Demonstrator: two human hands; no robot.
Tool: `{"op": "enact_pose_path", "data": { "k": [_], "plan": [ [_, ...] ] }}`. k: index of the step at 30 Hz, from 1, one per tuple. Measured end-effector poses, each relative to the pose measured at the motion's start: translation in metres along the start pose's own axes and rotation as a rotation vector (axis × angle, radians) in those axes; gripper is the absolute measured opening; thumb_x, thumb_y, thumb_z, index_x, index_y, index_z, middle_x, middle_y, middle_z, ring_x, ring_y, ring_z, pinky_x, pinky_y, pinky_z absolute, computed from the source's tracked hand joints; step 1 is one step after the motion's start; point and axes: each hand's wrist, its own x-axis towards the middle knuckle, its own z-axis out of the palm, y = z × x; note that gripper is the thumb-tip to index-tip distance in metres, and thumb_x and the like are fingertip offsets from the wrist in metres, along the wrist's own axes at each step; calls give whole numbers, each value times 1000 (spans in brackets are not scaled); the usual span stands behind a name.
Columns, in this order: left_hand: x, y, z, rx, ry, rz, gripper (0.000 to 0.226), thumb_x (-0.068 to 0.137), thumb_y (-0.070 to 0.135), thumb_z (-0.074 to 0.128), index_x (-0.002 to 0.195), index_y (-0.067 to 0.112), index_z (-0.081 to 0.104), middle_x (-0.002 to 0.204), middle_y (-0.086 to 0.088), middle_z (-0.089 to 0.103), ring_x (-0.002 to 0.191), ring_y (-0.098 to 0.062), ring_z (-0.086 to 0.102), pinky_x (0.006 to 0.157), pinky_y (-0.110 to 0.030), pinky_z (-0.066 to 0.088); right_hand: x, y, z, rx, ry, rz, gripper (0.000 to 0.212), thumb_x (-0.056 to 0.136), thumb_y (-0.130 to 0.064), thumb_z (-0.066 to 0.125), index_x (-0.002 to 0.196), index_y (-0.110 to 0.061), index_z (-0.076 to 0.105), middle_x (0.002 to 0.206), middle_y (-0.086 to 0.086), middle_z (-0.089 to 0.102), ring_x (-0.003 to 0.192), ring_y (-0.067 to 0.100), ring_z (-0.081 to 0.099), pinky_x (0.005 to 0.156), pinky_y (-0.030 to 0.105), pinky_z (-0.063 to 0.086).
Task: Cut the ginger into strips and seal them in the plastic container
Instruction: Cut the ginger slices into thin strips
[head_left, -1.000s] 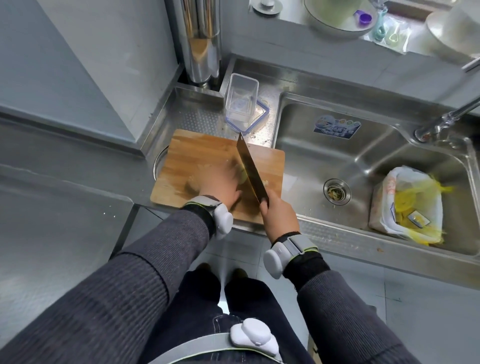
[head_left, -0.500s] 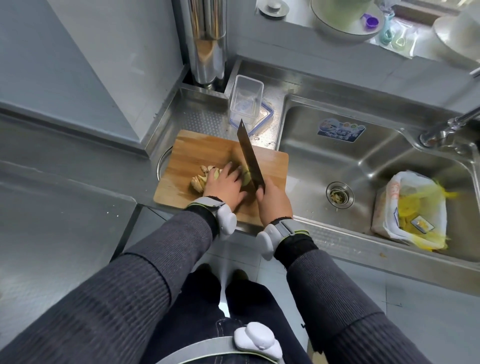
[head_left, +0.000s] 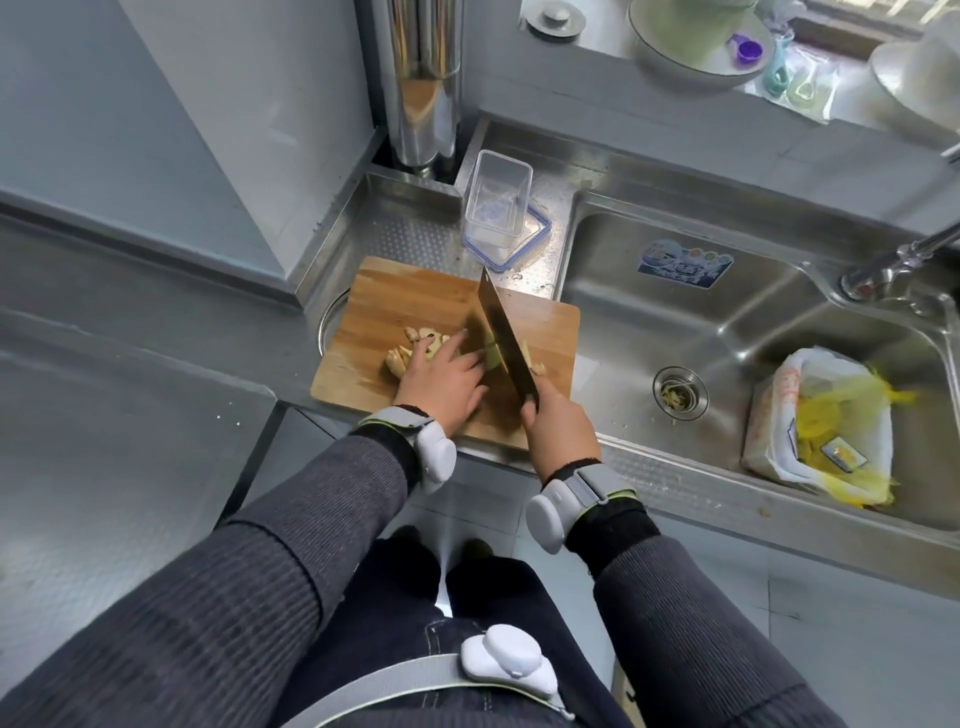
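Observation:
Ginger pieces (head_left: 410, 347) lie on a wooden cutting board (head_left: 405, 291) left of the sink. My left hand (head_left: 441, 382) rests on the ginger with its fingers stretched toward the blade, pressing it down. My right hand (head_left: 561, 431) grips the handle of a cleaver (head_left: 501, 332), whose blade stands edge-down on the ginger right beside my left fingertips. A few cut bits (head_left: 535, 366) lie right of the blade. Behind the board, a clear plastic container (head_left: 497, 200) stands on its blue-rimmed lid (head_left: 537, 234).
The steel sink (head_left: 727, 322) lies to the right, with a drain (head_left: 679, 389) and a bag of yellow scraps (head_left: 826, 426). A faucet (head_left: 893, 260) reaches in from the right. A metal pipe (head_left: 423, 78) rises at the back. Bowls (head_left: 696, 47) sit on the ledge.
The camera view has shifted and steadied. The cleaver has come down from a raised tilt onto the ginger, and my left hand has slid so that more ginger shows at its left.

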Motion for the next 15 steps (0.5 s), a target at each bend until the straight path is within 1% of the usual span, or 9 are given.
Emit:
{"op": "enact_pose_path", "data": {
  "k": [3,6,8,11,13,15],
  "plan": [
    [-1,0,3,39,-55,18,46,99,42,32,142,26,37,153,11,29,147,-17,5,114,-49,7,18,-14,0,-52,-19,33,36,99,-19,35,133,-11,43,107,20,64,96,38,61,76,37,46],
    [-2,1,3,43,-72,13,48,99,43,32,143,27,33,154,11,27,147,-18,4,115,-50,7,36,-24,-1,-12,-52,61,28,99,-20,35,120,-9,49,108,20,63,100,37,59,76,36,44],
    [-3,1,2,47,-89,8,48,99,43,31,145,27,30,155,11,23,147,-18,4,115,-51,7,38,-22,-1,32,-49,70,27,99,-21,35,116,-8,51,108,20,63,100,38,58,76,35,43],
    [-5,4,2,58,-89,-15,50,99,43,31,146,27,27,157,11,19,147,-17,4,115,-49,7,26,-13,3,71,0,47,30,98,-21,35,118,-8,52,106,20,64,96,40,59,79,40,47],
    [-5,7,1,48,-92,-24,51,99,42,31,147,26,25,157,11,18,147,-17,5,115,-48,7,14,-6,6,46,20,32,32,98,-23,35,125,-11,48,102,20,65,92,41,60,75,40,47],
    [-6,10,1,43,-100,-28,52,99,42,32,147,26,23,157,10,17,147,-17,6,115,-48,7,2,2,7,34,25,6,35,98,-23,35,130,-17,46,99,20,65,90,41,61,71,37,43]
  ]
}}
